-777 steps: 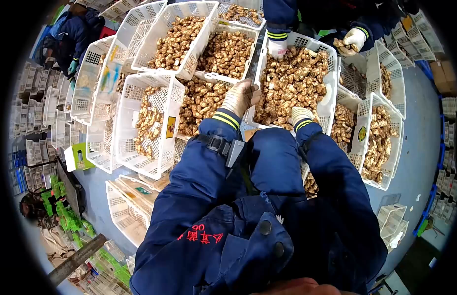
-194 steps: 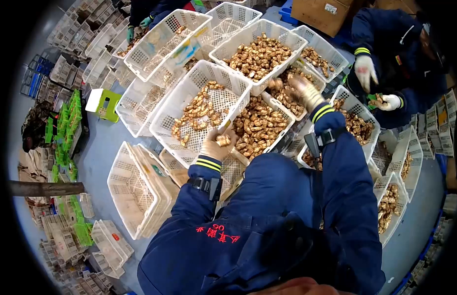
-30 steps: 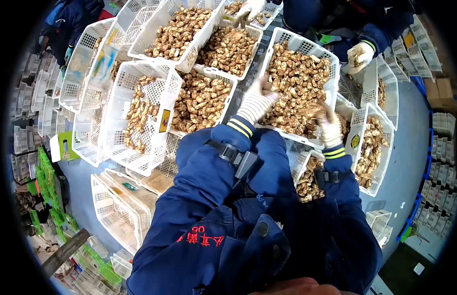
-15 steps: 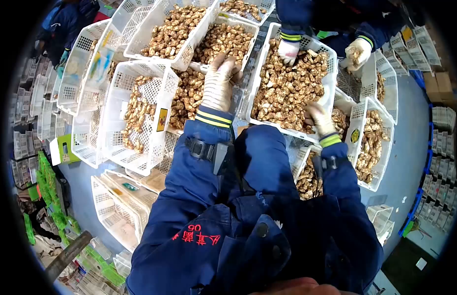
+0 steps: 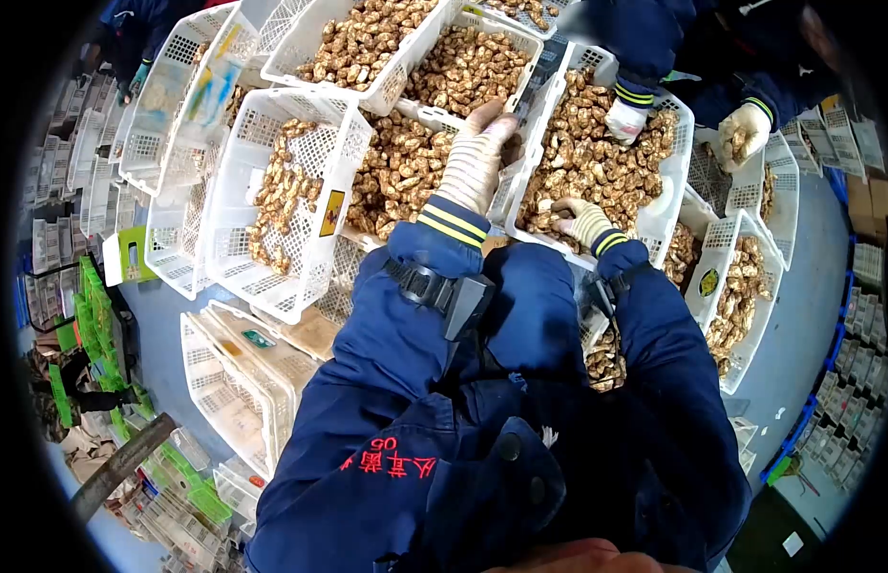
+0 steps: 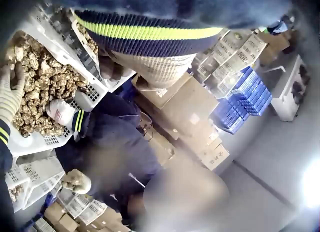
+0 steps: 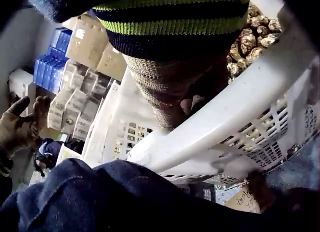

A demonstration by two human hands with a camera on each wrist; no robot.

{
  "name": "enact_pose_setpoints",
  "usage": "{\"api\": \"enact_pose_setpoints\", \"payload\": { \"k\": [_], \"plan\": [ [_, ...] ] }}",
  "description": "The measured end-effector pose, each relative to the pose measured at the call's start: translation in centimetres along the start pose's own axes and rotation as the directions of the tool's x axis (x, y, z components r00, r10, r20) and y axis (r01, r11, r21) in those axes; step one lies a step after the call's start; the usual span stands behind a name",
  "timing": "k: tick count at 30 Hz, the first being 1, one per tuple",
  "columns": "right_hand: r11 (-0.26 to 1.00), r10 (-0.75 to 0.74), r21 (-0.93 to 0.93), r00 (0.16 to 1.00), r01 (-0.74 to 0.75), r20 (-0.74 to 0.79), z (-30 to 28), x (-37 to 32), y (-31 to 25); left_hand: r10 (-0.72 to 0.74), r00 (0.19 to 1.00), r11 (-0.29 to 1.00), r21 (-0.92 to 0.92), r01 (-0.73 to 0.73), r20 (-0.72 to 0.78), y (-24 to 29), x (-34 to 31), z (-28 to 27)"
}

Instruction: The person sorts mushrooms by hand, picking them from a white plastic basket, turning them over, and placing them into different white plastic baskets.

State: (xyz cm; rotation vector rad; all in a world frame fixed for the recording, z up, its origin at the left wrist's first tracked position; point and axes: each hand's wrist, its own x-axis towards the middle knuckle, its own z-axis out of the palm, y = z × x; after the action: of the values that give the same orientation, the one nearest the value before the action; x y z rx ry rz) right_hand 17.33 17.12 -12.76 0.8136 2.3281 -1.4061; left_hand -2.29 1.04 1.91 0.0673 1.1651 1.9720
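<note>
Both my hands wear pale striped gloves. My left hand (image 5: 468,170) hovers over the rims between two crates, thumb apart from its fingers and nothing between them; the right wrist view shows the same left hand (image 7: 19,126) spread. My right hand (image 5: 589,225) is at the front of the large white crate (image 5: 680,174), fingers bent at the brown-and-white knobbly mushrooms (image 5: 597,177). I cannot tell whether it pinches one. In the right wrist view, its dark fingertips (image 7: 194,103) show behind the crate rim. To the left, another crate of mushrooms (image 5: 398,172) stands below my left hand.
Opposite, another person's gloved hand (image 5: 626,122) is in the large crate; their other hand (image 5: 745,132) holds mushrooms. A tilted crate (image 5: 242,205) at left carries fewer mushrooms. Empty crates (image 5: 236,382) lean lower left, and another crate (image 5: 740,296) stands right. Cardboard boxes (image 6: 190,109) stand behind.
My left hand goes from the large crate to the left crate, then back to the rims between. My right hand moves from the large crate's right front corner leftward along its front.
</note>
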Motion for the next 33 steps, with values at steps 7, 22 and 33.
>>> {"api": "enact_pose_setpoints", "payload": {
  "k": [7, 22, 33],
  "plan": [
    [0.986, -0.076, 0.145, 0.996, 0.082, -0.045, -2.5, -3.2, -1.2, -0.043, 0.997, 0.991, 0.129, 0.035, 0.058, -0.7, -0.2, 0.2],
    [0.890, -0.235, -0.386, 0.970, 0.243, 0.067, -5.2, -5.3, -0.9, -0.056, 0.996, 0.982, 0.183, 0.044, 0.065, -0.7, -0.6, 1.0],
    [0.676, 0.074, -0.727, 0.970, 0.120, 0.230, 0.6, 5.1, -2.4, -0.055, 0.995, 0.985, 0.166, 0.040, 0.088, -0.9, -0.2, 1.0]
  ]
}}
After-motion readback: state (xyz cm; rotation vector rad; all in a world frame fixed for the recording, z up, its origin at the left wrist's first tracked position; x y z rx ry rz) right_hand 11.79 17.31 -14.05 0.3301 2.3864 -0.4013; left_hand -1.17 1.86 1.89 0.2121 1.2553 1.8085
